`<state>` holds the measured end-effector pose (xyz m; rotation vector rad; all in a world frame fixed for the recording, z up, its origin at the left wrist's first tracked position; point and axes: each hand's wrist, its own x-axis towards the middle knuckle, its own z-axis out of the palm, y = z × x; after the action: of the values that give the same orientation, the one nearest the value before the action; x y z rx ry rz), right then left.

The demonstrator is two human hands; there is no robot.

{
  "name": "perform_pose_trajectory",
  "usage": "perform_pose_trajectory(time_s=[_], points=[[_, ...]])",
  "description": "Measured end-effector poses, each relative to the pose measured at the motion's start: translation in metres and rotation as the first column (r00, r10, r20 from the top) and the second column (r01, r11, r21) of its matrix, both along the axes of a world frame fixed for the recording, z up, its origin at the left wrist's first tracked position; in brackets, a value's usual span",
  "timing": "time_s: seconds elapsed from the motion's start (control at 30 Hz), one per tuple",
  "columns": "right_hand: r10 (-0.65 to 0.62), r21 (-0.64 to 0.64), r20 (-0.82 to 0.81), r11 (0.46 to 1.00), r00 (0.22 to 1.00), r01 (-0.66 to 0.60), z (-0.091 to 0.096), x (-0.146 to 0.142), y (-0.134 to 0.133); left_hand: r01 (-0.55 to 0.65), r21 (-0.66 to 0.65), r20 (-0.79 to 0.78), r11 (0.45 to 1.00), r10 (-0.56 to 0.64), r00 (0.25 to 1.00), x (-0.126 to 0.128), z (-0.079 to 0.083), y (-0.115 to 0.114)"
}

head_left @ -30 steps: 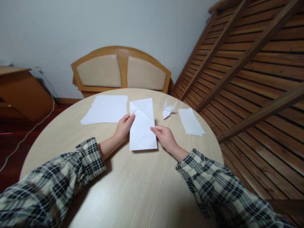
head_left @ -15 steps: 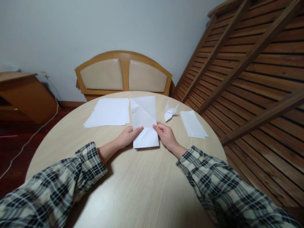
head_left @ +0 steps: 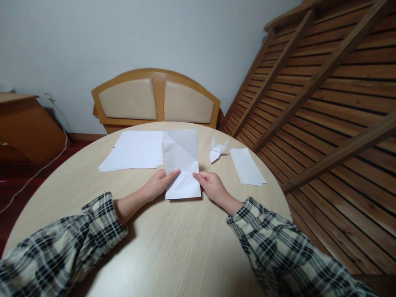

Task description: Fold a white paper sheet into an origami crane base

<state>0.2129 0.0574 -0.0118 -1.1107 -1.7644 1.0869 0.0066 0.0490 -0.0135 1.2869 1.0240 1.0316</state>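
A creased white sheet of paper [head_left: 182, 150] is held between my two hands, tilted up with its far end raised. Diagonal fold lines cross it. My left hand [head_left: 159, 182] pinches its left edge, thumb on top and fingers hidden behind. On the opposite edge, my right hand [head_left: 211, 184] grips in the same way, its thumb lying on the paper. Right of the sheet sits a small folded paper figure [head_left: 218, 150] with two upright points.
A stack of white paper [head_left: 133, 149] lies at the left of the round table [head_left: 185, 247]. Narrow paper strips [head_left: 247, 166] rest at the right. Behind stands a headboard [head_left: 160, 99]; a slatted wooden frame [head_left: 324, 111] leans along the right side.
The whole view has shifted slightly, so the table items appear a little lower and further left. Both hands keep the same hold on the paper.
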Motion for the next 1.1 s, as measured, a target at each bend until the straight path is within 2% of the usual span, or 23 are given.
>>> perform_pose_trajectory(time_s=[0.17, 0.33, 0.43, 0.53, 0.6, 0.83, 1.0, 1.1], points=[[-0.048, 0.037, 0.039, 0.998, 0.998, 0.046, 0.0012, -0.0006, -0.0042, 0.008, -0.038, 0.025, 0.999, -0.007, 1.000, 0.0021, 0.0053, -0.0020], [-0.042, 0.043, 0.003, 0.998, 0.999, 0.042, -0.0017, 0.0002, -0.0041, 0.010, -0.008, -0.007, 1.000, -0.010, 1.000, 0.0020, 0.0040, -0.0015], [0.008, -0.067, -0.119, 0.998, 0.993, -0.016, -0.0037, -0.0003, -0.0034, -0.019, 0.017, -0.030, 1.000, 0.020, 0.999, 0.0023, 0.0031, -0.0017], [0.002, -0.216, -0.246, 0.975, 0.969, -0.057, -0.0048, -0.0008, -0.0032, -0.070, 0.032, -0.017, 0.997, 0.071, 0.997, 0.0024, 0.0015, -0.0014], [-0.004, -0.244, -0.261, 0.968, 0.965, -0.062, -0.0044, -0.0005, -0.0035, -0.086, 0.029, 0.007, 0.996, 0.086, 0.996, 0.0023, 0.0002, -0.0008], [0.063, 0.005, -0.078, 0.998, 0.995, -0.063, 0.0004, 0.0029, -0.0044, -0.075, 0.017, 0.036, 0.997, 0.075, 0.997, 0.0015, -0.0022, 0.0002], [-0.006, 0.068, 0.019, 0.998, 1.000, 0.004, 0.0027, 0.0020, -0.0051, -0.073, 0.047, 0.014, 0.996, 0.073, 0.997, 0.0017, -0.0021, 0.0006], [-0.028, 0.083, 0.016, 0.996, 0.999, 0.026, 0.0029, 0.0009, -0.0056, -0.086, 0.067, -0.020, 0.994, 0.087, 0.996, 0.0020, -0.0007, 0.0005]])
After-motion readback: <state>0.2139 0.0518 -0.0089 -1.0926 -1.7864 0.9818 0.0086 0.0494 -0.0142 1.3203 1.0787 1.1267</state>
